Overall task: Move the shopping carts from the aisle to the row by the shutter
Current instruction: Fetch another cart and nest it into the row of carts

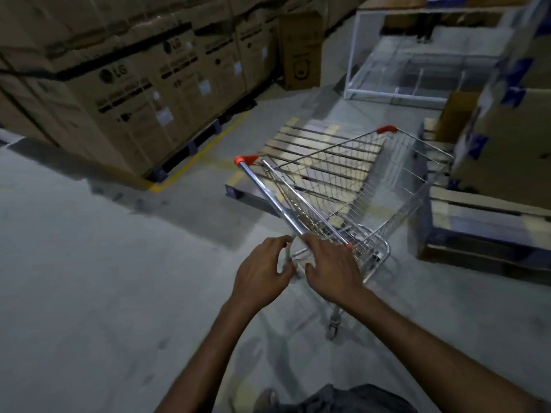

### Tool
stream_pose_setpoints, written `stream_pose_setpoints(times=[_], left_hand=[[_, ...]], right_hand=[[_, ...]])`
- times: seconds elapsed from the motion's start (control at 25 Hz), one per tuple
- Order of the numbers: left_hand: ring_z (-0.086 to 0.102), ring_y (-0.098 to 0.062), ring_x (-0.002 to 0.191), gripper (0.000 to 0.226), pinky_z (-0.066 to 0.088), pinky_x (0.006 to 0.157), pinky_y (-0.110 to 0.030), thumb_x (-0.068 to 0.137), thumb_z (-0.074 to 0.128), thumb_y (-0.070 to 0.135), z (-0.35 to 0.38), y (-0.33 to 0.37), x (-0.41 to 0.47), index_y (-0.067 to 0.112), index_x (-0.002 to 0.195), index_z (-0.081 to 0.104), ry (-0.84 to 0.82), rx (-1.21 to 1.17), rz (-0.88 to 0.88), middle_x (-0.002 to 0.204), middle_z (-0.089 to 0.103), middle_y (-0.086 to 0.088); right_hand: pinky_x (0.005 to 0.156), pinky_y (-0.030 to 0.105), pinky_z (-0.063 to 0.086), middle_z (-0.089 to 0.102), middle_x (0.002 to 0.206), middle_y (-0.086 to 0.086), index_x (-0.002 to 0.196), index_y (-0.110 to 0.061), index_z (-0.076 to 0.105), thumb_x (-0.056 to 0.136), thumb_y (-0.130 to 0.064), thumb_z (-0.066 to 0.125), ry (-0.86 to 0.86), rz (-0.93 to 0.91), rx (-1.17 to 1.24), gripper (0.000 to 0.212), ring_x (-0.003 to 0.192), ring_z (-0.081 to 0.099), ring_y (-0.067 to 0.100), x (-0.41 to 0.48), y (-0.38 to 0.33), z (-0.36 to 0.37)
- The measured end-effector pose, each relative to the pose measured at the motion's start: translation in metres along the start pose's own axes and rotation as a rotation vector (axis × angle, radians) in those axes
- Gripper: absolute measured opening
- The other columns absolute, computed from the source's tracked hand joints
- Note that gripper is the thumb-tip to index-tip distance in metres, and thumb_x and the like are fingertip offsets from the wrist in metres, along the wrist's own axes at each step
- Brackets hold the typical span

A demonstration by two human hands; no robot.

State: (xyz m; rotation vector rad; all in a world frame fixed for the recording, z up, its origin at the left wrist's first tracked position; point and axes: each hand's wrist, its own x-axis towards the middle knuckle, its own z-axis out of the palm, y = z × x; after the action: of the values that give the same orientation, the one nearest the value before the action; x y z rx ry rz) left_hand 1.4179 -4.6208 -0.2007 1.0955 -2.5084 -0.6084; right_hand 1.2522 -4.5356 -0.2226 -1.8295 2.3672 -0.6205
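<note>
Left hand [262,271] grip apart; right hand [331,269] covers chrome handle [268,198] of wire cart [417,165], grip unclear.

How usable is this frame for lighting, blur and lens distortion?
Head view: dim overall, brightest on the wooden pallet beyond the shopping cart; glare streaks the cart handle; both the left hand and right hand are softly blurred, their hold unclear; wide-angle bowing tilts the cardboard boxes.

"LG" logo printed on stacked cardboard boxes [119,93], smaller print unreadable
</note>
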Motion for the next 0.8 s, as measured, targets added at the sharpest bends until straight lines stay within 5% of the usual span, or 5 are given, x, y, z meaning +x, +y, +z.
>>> stream_pose_setpoints(times=[0.2,0.32,0.6,0.8], left_hand=[[0.047,-0.022,0.132,0.066,0.044,0.102,-0.041,0.089,0.067,0.045,0.007,-0.027,0.051,0.032,0.148,0.042,-0.065,0.099,0.242,0.149,0.045,0.002],[0.038,-0.023,0.140,0.064,0.033,0.111,-0.044,0.090,0.066,0.048,0.005,-0.043,0.074,0.031,0.148,0.045,-0.091,0.136,0.328,0.151,0.045,0.001],[0.031,-0.024,0.147,0.066,0.031,0.116,-0.051,0.088,0.067,0.044,0.011,-0.069,0.090,0.030,0.148,0.044,-0.198,0.127,0.501,0.154,0.042,0.002],[0.049,-0.025,0.135,0.042,0.029,0.113,-0.050,0.096,0.061,0.035,0.018,-0.047,0.068,0.032,0.138,0.059,-0.298,0.193,0.637,0.140,0.061,0.005]], right_hand=[[0.087,0.039,0.050,0.072,0.108,0.002,0.133,-0.027,0.048,0.092,-0.041,0.061,0.052,0.245,-0.034,0.045,0.097,0.068,0.027,0.004,-0.014,0.005],[0.092,0.042,0.049,0.073,0.098,0.007,0.113,-0.021,0.059,0.096,-0.058,0.049,0.019,0.432,-0.117,0.042,0.094,0.068,0.031,0.007,-0.012,0.008],[0.095,0.041,0.049,0.071,0.072,0.010,0.077,-0.017,0.067,0.098,-0.071,0.018,0.013,0.582,-0.366,0.075,0.076,0.068,0.031,-0.034,-0.018,-0.004],[0.099,0.039,0.042,0.074,0.088,0.011,0.084,-0.019,0.070,0.094,-0.076,0.012,-0.173,0.716,-0.418,0.082,0.096,0.066,0.031,-0.078,-0.028,-0.020]])
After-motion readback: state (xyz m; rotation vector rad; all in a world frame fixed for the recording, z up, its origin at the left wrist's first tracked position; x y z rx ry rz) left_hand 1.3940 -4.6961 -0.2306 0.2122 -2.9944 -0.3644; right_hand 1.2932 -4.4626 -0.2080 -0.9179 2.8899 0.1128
